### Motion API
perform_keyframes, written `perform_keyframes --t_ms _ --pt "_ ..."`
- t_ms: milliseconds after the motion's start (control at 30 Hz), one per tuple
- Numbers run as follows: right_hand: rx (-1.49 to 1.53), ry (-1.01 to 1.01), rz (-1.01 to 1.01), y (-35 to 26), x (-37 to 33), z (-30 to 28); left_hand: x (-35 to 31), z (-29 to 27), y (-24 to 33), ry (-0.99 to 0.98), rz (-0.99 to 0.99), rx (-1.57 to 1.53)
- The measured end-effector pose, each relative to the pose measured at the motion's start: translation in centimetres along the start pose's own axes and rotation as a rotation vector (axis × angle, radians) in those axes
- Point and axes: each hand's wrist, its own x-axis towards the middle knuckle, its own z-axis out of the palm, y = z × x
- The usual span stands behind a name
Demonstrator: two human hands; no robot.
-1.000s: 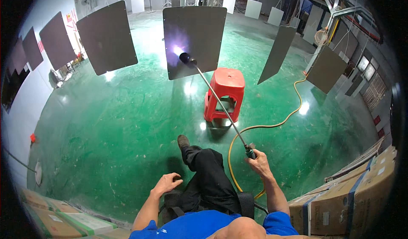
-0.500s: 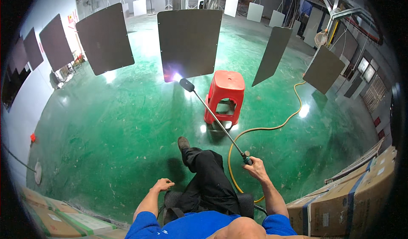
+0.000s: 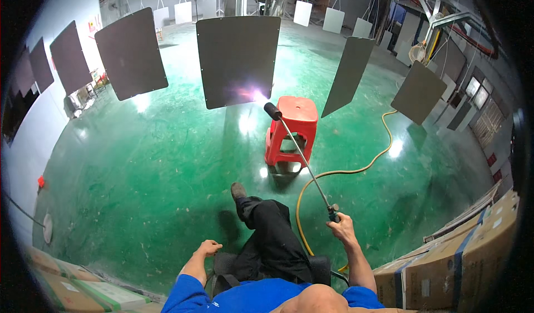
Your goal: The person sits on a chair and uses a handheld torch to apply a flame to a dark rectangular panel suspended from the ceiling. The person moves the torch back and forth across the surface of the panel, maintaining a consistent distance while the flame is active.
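Note:
My right hand [image 3: 344,228] is closed round the handle of a gas torch [image 3: 303,158], a long metal wand with a dark nozzle. A bright purple-white flame [image 3: 258,97] leaves the nozzle and plays on the lower right part of a dark hanging panel [image 3: 236,57], which has rounded corners and small holes along its edges. My left hand [image 3: 209,248] rests beside my seat with its fingers loosely curled and nothing visible in them. Just behind the nozzle, below the panel, stands a red plastic stool [image 3: 295,124].
More dark panels hang left [image 3: 131,54] and right [image 3: 349,75]. A yellow hose [image 3: 356,170] curves over the green floor [image 3: 139,185]. Cardboard boxes [image 3: 434,274] stand at lower right, others [image 3: 67,291] at lower left. My crossed legs [image 3: 267,235] reach forward from the seat.
The torch nozzle and flame have swept right, from the panel's lower left corner to its lower right part. My right hand has moved slightly right and down, still gripping the torch.

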Motion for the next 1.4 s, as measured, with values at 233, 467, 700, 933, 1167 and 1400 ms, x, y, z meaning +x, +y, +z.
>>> perform_keyframes --t_ms 233,467,700,933,1167,1400 --pt "0.2 0.075 0.052 2.1 0.0 -1.1 -0.1 -0.1 0.3 0.001 -0.014 -0.015" --pt "0.439 0.236 -0.004 0.3 -1.9 -4.5 -0.1 -0.1 0.3 -0.019 -0.005 -0.035" --pt "0.515 0.3 -0.036 0.3 -2.3 -7.7 0.0 0.0 0.4 -0.013 0.0 -0.034" --pt "0.528 0.299 -0.016 1.4 -2.6 -8.5 -1.2 -0.4 1.5 -0.001 -0.012 -0.038" --pt "0.49 0.247 -0.005 2.6 -2.9 -8.9 -0.9 -0.2 1.1 -0.01 -0.02 -0.045" --pt "0.458 0.208 0.076 3.9 -4.4 -8.5 -0.4 -0.1 0.8 -0.013 -0.024 -0.027"
